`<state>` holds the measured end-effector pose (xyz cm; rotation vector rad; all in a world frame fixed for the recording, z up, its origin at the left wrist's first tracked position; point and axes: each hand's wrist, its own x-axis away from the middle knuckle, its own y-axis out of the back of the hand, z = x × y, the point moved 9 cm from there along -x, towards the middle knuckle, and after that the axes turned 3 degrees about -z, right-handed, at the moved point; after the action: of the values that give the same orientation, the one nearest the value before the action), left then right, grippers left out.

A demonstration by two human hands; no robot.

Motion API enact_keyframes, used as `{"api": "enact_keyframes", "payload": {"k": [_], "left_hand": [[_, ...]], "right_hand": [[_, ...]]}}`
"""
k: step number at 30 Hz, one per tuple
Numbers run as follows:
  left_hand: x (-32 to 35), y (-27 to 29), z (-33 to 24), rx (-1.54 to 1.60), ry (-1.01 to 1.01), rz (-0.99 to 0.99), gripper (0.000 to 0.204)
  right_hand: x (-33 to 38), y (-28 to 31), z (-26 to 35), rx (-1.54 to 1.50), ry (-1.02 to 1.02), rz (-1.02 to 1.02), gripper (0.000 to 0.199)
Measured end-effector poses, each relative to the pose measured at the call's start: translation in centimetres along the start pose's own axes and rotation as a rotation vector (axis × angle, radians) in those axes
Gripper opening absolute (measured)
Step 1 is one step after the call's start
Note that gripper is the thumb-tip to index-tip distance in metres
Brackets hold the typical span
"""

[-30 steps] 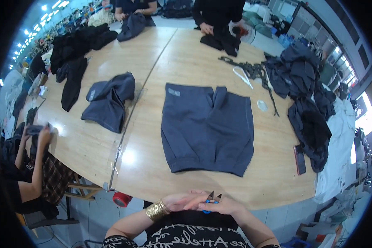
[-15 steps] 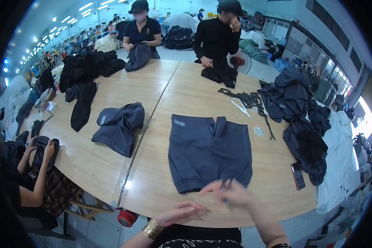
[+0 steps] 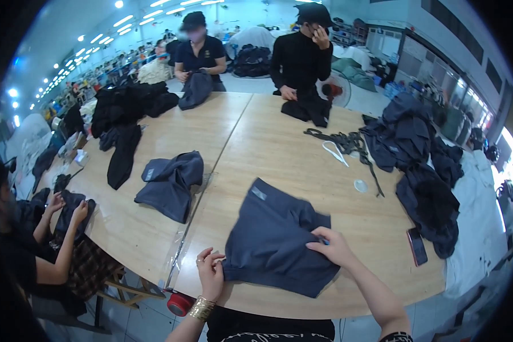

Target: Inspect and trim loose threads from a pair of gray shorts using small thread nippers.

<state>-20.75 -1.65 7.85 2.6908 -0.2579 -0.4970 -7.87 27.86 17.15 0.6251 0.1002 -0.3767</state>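
Dark navy shorts (image 3: 276, 239) lie flat on the wooden table (image 3: 279, 154) in front of me. My left hand (image 3: 210, 272), with a gold bracelet on the wrist, pinches the near left corner of the shorts at the table's edge. My right hand (image 3: 332, 247) presses on and grips the right leg of the shorts, where the cloth bunches under the fingers.
A folded navy garment (image 3: 171, 182) lies to the left. Piled dark clothes (image 3: 419, 165), a black phone (image 3: 416, 246), dark cords (image 3: 347, 143) and a small white disc (image 3: 360, 185) sit to the right. Two people work at the far side; another person sits at the left.
My hands rose from my lap onto the shorts. The left took the near corner, the right took the right leg, and the shorts have skewed from lying square.
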Motion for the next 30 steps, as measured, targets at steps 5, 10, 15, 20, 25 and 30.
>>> {"api": "enact_keyframes", "payload": {"k": [5, 10, 15, 20, 25, 30], "left_hand": [[-0.6, -2.5, -0.9, -0.007, -0.004, 0.095, 0.016], [-0.6, 0.0, 1.0, 0.017, 0.032, -0.013, 0.014], [-0.4, -1.8, 0.2, -0.019, 0.02, 0.034, 0.016], [0.1, -2.5, -0.2, -0.048, 0.027, 0.088, 0.015], [-0.4, -1.7, 0.4, -0.082, 0.023, 0.064, 0.013], [-0.5, -2.4, -0.5, -0.136, 0.019, 0.074, 0.01]], "right_hand": [[1.1, 5.6, 4.1, -0.302, -0.258, 0.074, 0.024], [-0.7, 12.6, 4.1, -0.331, -0.199, -0.297, 0.027], [4.9, 31.1, 1.6, -0.149, -0.239, -0.928, 0.025], [15.2, 49.0, -0.5, 0.704, -0.272, -1.443, 0.039], [15.8, 44.3, -7.1, 0.953, -0.26, -1.039, 0.02], [15.7, 33.8, -18.9, 0.967, -0.544, -0.438, 0.026]]}}
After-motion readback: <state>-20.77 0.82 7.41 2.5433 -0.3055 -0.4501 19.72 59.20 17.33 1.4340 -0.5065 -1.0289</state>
